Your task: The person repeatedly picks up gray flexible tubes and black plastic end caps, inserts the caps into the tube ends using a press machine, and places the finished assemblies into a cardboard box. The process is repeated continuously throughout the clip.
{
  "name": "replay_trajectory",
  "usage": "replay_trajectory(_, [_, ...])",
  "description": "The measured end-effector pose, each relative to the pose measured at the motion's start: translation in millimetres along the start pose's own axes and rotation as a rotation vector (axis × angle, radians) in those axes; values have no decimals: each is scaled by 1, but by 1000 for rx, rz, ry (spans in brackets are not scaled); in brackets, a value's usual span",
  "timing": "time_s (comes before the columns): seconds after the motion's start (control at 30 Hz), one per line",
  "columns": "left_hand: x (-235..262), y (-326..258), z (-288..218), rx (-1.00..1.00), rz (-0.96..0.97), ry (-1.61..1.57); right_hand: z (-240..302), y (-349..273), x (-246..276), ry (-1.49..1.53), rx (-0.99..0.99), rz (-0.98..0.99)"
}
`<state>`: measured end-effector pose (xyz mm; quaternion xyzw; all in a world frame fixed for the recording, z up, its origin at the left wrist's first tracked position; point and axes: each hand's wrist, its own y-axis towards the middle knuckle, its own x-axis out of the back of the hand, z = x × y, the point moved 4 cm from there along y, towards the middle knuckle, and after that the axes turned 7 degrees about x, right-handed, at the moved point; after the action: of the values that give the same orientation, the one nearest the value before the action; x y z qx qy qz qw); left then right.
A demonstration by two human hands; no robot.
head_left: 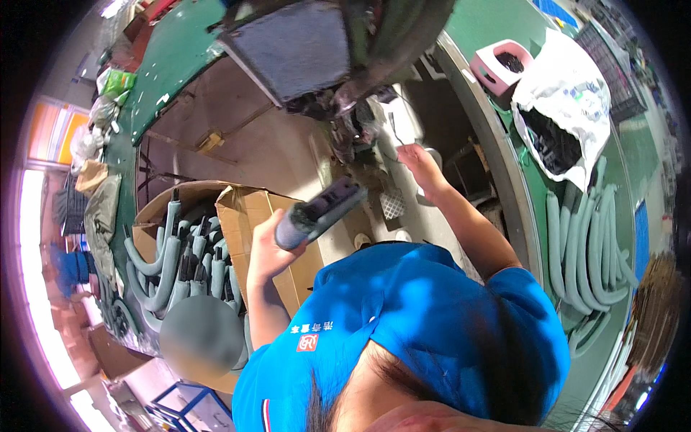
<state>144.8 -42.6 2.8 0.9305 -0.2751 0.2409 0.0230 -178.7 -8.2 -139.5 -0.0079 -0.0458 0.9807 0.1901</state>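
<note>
My left hand (pixel 271 248) is wrapped around a grey foam-covered tube (pixel 294 226) with a black plastic piece along it. This tube points up and right, toward the dark machine (pixel 345 137) at the centre. My right hand (pixel 421 167) is just right of the machine's lower part, with its fingers drawn together. Whatever those fingers hold, if anything, is too small to make out; a thin dark line runs close by. To the left, a cardboard box (pixel 248 216) holds many curved grey-green foam tubes (pixel 170 263) with black ends.
On the right-hand green bench (pixel 536 209) are a white sack (pixel 565 93) of black parts, a pink bin (pixel 497 68) and a pile of curved foam tubes (pixel 586 245). A grey panel (pixel 291 54) of the machine rises ahead. A blue metal frame (pixel 188 403) stands lower left.
</note>
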Motion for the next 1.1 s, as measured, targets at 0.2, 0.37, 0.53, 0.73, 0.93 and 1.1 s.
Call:
replay_trajectory(0.2, [-33, 12, -46, -136, 124, 249, 60, -62, 17, 516, 81, 74])
replay_trajectory(0.37, [-98, 15, -61, -178, 485, 379, 131, -113, -6, 505, 143, 524])
replay_trajectory(0.53, [-125, -3, -69, -174, 525, 359, 128, -150, 10, 470, 77, 524])
replay_trajectory(0.73, [-152, -10, -84, -273, 549, 517, 103, -158, 22, 396, 4, 425])
replay_trajectory(0.93, [-189, 7, -90, -85, 486, 438, 93, -128, 61, 335, 89, 196])
replay_trajectory(1.1, [-174, 27, -41, 209, 133, 89, 80, -57, 202, -382, 508, -670])
